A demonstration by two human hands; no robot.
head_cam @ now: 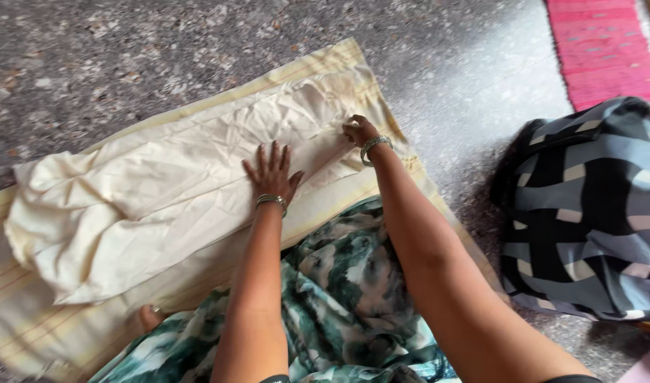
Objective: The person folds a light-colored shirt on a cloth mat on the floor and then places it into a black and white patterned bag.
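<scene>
1. The crumpled cream cotton garment [176, 191] lies on a pale yellow striped floor cloth [27, 319], spread in front of the person's knees; its long axis runs from lower left to upper right.
2. The left hand [271, 174] rests flat on the garment's middle, fingers spread.
3. The right hand [359, 131] reaches farther, pinching the fabric near the upper-right end.
4. A dark checked fabric bundle [587, 213] sits well apart on the right.
</scene>
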